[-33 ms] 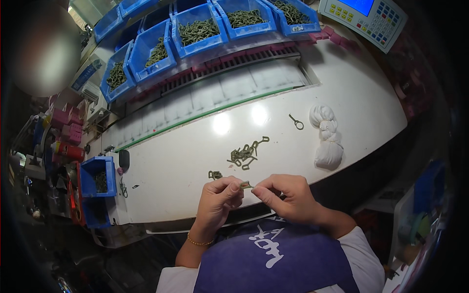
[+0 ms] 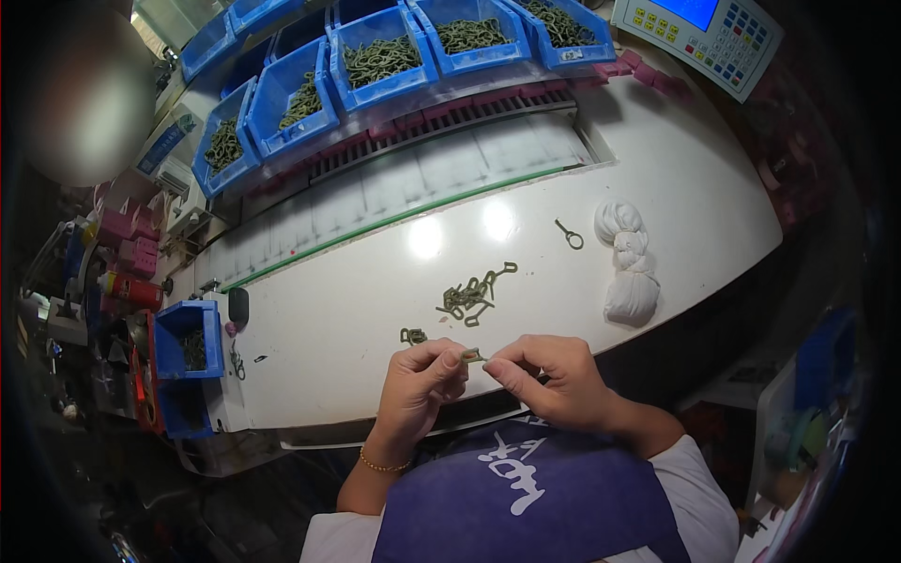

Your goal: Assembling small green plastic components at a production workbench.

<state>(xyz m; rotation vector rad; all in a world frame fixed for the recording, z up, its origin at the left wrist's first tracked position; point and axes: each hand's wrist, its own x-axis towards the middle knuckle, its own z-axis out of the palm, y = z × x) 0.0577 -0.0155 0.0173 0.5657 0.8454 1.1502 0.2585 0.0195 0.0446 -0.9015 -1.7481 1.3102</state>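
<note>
Just below the loose green pile (image 2: pixel 466 297), the left hand (image 2: pixel 422 380) and the right hand (image 2: pixel 556 377) are pinching a small green link (image 2: pixel 472 356); the closed fingertips are partly hiding its shape. Farther below the pile, a purple apron (image 2: pixel 450 502) is showing white, tilted lettering.
</note>
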